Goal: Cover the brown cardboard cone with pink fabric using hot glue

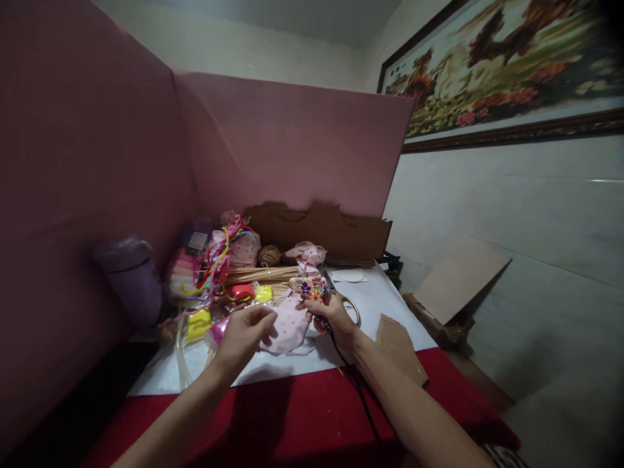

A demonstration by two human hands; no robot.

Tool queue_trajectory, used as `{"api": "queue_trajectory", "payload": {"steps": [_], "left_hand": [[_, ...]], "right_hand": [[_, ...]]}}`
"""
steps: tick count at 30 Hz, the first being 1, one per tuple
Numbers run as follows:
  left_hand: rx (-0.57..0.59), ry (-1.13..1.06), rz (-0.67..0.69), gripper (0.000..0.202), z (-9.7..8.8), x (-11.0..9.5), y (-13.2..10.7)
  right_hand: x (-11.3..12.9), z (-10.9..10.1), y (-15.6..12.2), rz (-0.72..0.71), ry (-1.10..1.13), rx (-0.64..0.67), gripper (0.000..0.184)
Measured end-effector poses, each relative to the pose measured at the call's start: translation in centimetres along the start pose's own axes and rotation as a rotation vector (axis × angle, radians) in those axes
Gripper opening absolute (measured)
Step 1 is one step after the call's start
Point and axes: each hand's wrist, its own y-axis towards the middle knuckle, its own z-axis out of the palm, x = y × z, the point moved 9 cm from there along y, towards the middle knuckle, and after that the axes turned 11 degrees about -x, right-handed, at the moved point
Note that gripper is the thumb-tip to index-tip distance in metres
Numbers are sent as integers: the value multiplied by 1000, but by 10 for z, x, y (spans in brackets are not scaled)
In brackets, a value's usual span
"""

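Note:
My right hand (331, 320) is closed round the handle of a patterned glue gun (309, 287), whose black cord (358, 387) runs back along my forearm. The gun's body points left above a piece of pink dotted fabric (289, 325) lying on the white sheet (375, 302). My left hand (244, 335) rests on the left edge of that fabric, fingers curled onto it. Scissors (351, 305) lie just behind my right hand.
Craft supplies crowd the back left: wooden sticks (256, 274), a twine ball (269, 255), coloured cords (219, 257), stacked felt (181, 273), a purple cup (131, 276). Brown cardboard (322, 231) stands at the back, a loose piece (397, 344) lies right. Pink boards wall the table.

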Motion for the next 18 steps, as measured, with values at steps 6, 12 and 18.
{"api": "queue_trajectory", "payload": {"steps": [6,12,18], "left_hand": [[-155,-266,-113,31,26,20,51],[-187,-274,-28,29,25,30,45],[-292,227,535,20,16,-9,24]], "right_hand": [[3,0,1,-52,37,5,26],[-3,-4,4,-28,30,-20,25],[-11,4,0,2,-80,8,29]]}}
